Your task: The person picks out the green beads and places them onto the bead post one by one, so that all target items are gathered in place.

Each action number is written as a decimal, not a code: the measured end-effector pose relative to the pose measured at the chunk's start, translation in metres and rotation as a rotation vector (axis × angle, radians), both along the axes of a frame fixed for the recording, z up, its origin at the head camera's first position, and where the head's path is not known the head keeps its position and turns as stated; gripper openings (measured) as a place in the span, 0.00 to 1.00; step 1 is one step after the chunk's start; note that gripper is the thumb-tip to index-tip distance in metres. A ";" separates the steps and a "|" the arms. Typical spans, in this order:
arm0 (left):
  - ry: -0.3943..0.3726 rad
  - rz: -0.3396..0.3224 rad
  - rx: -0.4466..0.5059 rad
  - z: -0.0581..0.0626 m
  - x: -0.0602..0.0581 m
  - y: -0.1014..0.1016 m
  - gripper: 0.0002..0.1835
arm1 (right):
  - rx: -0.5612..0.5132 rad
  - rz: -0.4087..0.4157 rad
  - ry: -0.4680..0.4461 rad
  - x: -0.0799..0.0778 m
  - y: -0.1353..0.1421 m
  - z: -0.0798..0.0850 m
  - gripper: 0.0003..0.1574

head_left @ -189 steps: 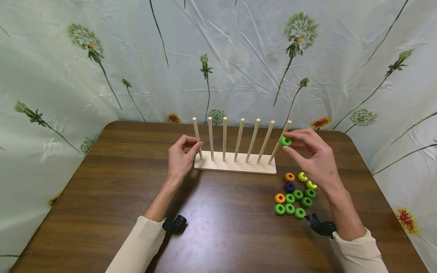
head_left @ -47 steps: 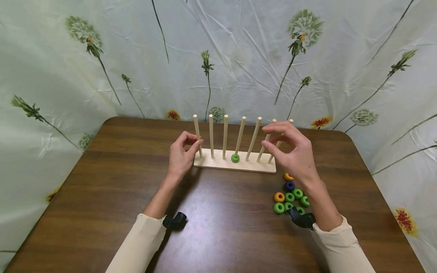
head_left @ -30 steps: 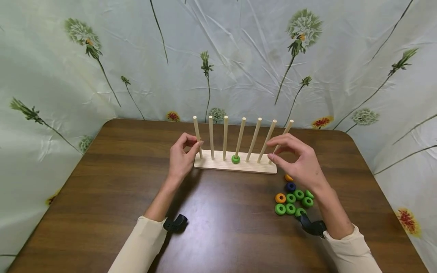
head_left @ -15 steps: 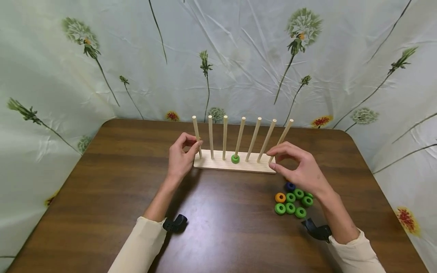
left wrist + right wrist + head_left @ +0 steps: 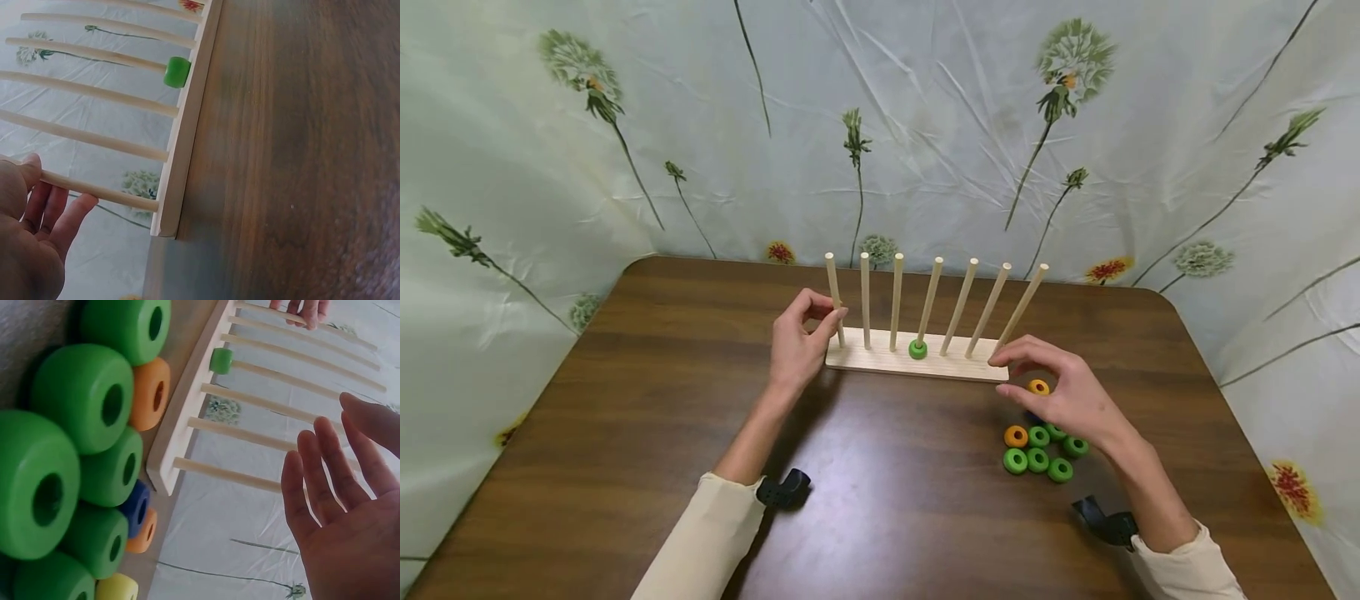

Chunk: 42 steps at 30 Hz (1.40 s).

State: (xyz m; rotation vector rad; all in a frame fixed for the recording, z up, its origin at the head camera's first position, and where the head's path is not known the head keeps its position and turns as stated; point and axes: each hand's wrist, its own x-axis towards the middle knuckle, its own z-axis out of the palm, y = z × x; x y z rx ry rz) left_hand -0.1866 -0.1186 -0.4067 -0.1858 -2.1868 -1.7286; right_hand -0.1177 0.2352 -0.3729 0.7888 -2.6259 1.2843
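The left hand (image 5: 801, 342) pinches the leftmost peg (image 5: 831, 279) of the wooden peg rack (image 5: 880, 363); the right hand (image 5: 1067, 390), thumb and fingers well parted in a wide grip, hovers near the rack's right end. The rack has 7 pegs, and 1 green ring (image 5: 917, 355) sits around the base of its 4th peg. Loose on the table (image 5: 880, 500), in front of the rack's right end, lie at least 6 green rings (image 5: 1060, 478), 2 orange rings (image 5: 1016, 445), 1 blue ring (image 5: 132, 509) and 1 yellow ring (image 5: 117, 587). Behind the rack hangs a dandelion-patterned cloth (image 5: 700, 100).
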 end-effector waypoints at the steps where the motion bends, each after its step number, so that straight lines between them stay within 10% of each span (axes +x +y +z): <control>1: 0.001 0.005 -0.005 0.000 0.000 -0.001 0.09 | 0.004 0.006 -0.003 0.000 0.000 -0.001 0.24; 42: 0.023 0.013 -0.006 0.002 0.001 0.000 0.09 | 0.161 0.244 -0.317 0.016 0.022 -0.034 0.26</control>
